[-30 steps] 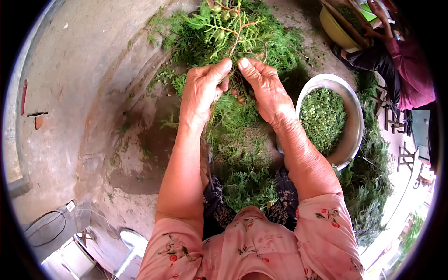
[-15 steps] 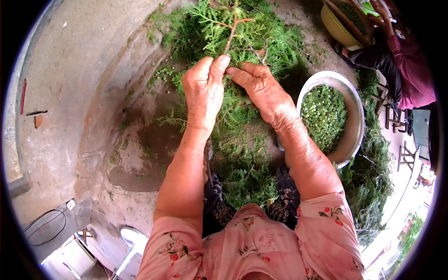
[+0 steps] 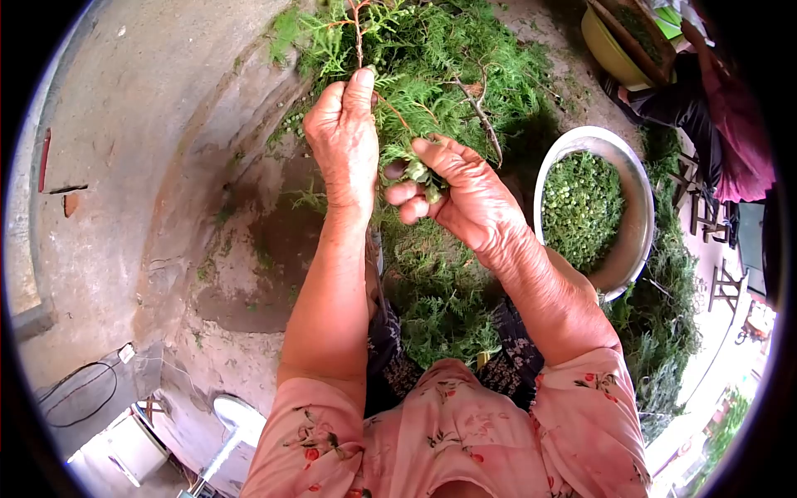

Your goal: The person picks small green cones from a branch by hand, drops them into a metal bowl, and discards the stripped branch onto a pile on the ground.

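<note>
My left hand point(image 3: 344, 141) is closed, thumb against fingers, on the brown stem of a leafy evergreen branch point(image 3: 359, 37), whose green sprays spread above the fist. Just to its right, my right hand point(image 3: 457, 183) curls round a small clump of pale green seed cones point(image 3: 422, 176) with bits of leaf. A thin reddish twig point(image 3: 394, 112) runs between the two hands. Under and beyond them lies a heap of cut evergreen branches point(image 3: 465, 58). Beside my right forearm stands a metal basin point(image 3: 638, 220) holding many small green cones point(image 3: 579, 207).
A bare woody twig point(image 3: 483, 116) lies on the heap. More greenery point(image 3: 664, 315) is piled right of the basin. At the upper right, a person in a dark red top point(image 3: 739, 124) sits by a yellow basin point(image 3: 610, 50). A concrete wall point(image 3: 124, 124) rises on the left.
My hands have moved apart. The left hand went up and left with the branch; the right came down and now shows pale green cones in its fingers.
</note>
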Available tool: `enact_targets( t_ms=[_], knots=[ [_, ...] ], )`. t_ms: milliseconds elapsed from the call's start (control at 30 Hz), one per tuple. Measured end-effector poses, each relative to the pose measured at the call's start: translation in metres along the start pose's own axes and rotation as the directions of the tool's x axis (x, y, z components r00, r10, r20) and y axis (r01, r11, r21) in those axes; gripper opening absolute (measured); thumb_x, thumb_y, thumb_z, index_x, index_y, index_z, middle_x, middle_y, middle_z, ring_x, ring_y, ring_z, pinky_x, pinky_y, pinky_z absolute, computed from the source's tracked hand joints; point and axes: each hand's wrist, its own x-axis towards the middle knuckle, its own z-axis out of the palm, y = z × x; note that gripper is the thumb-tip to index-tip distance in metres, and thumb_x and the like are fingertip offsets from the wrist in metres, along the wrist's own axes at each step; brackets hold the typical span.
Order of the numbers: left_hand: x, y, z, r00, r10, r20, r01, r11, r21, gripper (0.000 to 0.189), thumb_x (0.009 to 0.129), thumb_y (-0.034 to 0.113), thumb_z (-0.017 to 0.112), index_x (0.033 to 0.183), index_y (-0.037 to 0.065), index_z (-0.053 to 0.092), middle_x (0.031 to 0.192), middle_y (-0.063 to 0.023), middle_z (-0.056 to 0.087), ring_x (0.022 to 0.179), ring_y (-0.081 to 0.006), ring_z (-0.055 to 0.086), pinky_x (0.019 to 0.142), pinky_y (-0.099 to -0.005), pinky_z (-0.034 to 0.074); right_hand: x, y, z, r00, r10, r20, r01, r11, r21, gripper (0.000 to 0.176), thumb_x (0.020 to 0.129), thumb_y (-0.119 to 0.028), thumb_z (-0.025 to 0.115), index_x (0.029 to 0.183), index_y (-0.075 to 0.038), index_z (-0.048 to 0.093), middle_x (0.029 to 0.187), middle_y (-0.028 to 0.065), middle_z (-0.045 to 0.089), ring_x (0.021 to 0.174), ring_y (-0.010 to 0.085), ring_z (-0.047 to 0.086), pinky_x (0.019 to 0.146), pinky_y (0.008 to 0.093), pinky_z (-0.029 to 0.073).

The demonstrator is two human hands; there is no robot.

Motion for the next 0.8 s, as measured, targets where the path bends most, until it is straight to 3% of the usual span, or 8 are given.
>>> enact_targets(
  t_ms=[67, 200, 267, 433, 633, 700, 767, 800],
  knots=[
    [-0.001, 0.005, 0.001, 1.0, -0.021, -0.021, 0.02, 0.999, -0.038, 0.036, 0.086, 0.019, 0.059, 0.057, 0.002, 0.046, 0.051, 0.0061, 0.033, 0.048, -0.0052, 0.026, 0.043, -0.0242, 0.022, 0.0, -0.001, -0.004, 0.993, 0.035, 0.117, -0.035, 0.999, -0.006, 0.014, 0.084, -0.015, 0.059, 0.09, -0.005, 0.052, 0.08, 0.012, 0.058, 0.05, 0.0184, 0.053, 0.04, 0.0253, 0.038],
    [-0.002, 0.002, 0.001, 0.995, -0.095, -0.006, 0.093, 0.987, -0.132, 0.034, 0.085, 0.018, 0.059, 0.057, 0.002, 0.048, 0.051, 0.0062, 0.035, 0.048, -0.0054, 0.026, 0.043, -0.0246, 0.023, 0.0, 0.005, -0.002, 1.0, 0.006, 0.016, -0.005, 0.999, -0.033, 0.014, 0.083, -0.015, 0.06, 0.088, -0.006, 0.051, 0.076, 0.0096, 0.056, 0.046, 0.0157, 0.046, 0.038, 0.0247, 0.032],
    [0.0, -0.005, -0.001, 0.999, 0.025, -0.044, -0.026, 0.999, -0.034, 0.033, 0.084, 0.018, 0.06, 0.058, 0.001, 0.05, 0.051, 0.0054, 0.037, 0.048, -0.0062, 0.028, 0.043, -0.0252, 0.024, -0.007, 0.006, 0.007, 0.999, 0.034, 0.03, -0.032, 0.997, -0.065, 0.015, 0.083, -0.015, 0.06, 0.086, -0.006, 0.049, 0.073, 0.0083, 0.054, 0.043, 0.014, 0.042, 0.038, 0.0241, 0.028],
    [-0.002, -0.008, 0.002, 0.987, -0.069, -0.142, 0.08, 0.995, 0.068, 0.034, 0.084, 0.023, 0.061, 0.058, 0.002, 0.053, 0.051, 0.0029, 0.043, 0.048, -0.0075, 0.034, 0.045, -0.0269, 0.029, -0.014, 0.011, 0.013, 0.996, 0.075, 0.048, -0.077, 0.997, 0.025, 0.013, 0.086, -0.015, 0.055, 0.085, -0.005, 0.048, 0.069, 0.005, 0.05, 0.043, 0.0128, 0.041, 0.038, 0.0238, 0.027],
    [0.022, 0.001, -0.018, 0.847, -0.475, -0.238, 0.373, 0.851, -0.37, 0.023, 0.086, 0.023, 0.058, 0.076, 0.002, 0.054, 0.058, -0.0003, 0.048, 0.045, -0.0076, 0.037, 0.04, -0.0216, 0.029, -0.044, 0.019, 0.015, 0.966, 0.245, 0.085, -0.24, 0.969, -0.066, 0.015, 0.086, -0.018, 0.054, 0.087, -0.004, 0.051, 0.069, 0.0054, 0.05, 0.042, 0.0107, 0.04, 0.037, 0.0216, 0.026],
    [0.022, 0.007, -0.023, 0.868, -0.45, -0.211, 0.345, 0.851, -0.396, 0.021, 0.086, 0.022, 0.058, 0.079, 0.003, 0.052, 0.06, -0.0006, 0.047, 0.045, -0.0069, 0.038, 0.04, -0.0213, 0.03, -0.04, -0.004, -0.001, 0.987, 0.146, 0.061, -0.114, 0.926, -0.361, 0.019, 0.089, -0.018, 0.051, 0.097, -0.001, 0.048, 0.067, 0.005, 0.048, 0.046, 0.0086, 0.044, 0.038, 0.0206, 0.032],
    [0.021, 0.01, -0.027, 0.875, -0.47, -0.119, 0.381, 0.818, -0.431, 0.023, 0.088, 0.028, 0.054, 0.082, 0.006, 0.051, 0.059, 0.0031, 0.041, 0.049, -0.0081, 0.035, 0.046, -0.0234, 0.03, -0.037, -0.027, -0.021, 0.969, -0.24, -0.065, 0.141, 0.746, -0.651, 0.019, 0.091, -0.017, 0.044, 0.095, 0.001, 0.048, 0.068, 0.0047, 0.049, 0.055, 0.0116, 0.048, 0.05, 0.0229, 0.043],
    [0.022, 0.008, -0.03, 0.874, -0.476, -0.104, 0.393, 0.815, -0.426, 0.025, 0.089, 0.029, 0.052, 0.08, 0.007, 0.05, 0.058, 0.0034, 0.04, 0.049, -0.0081, 0.035, 0.047, -0.0236, 0.029, -0.026, -0.034, -0.04, 0.898, -0.377, -0.227, 0.247, 0.859, -0.448, 0.015, 0.091, -0.012, 0.041, 0.094, 0.001, 0.048, 0.069, 0.006, 0.05, 0.058, 0.0137, 0.049, 0.053, 0.0252, 0.045]
  ],
)
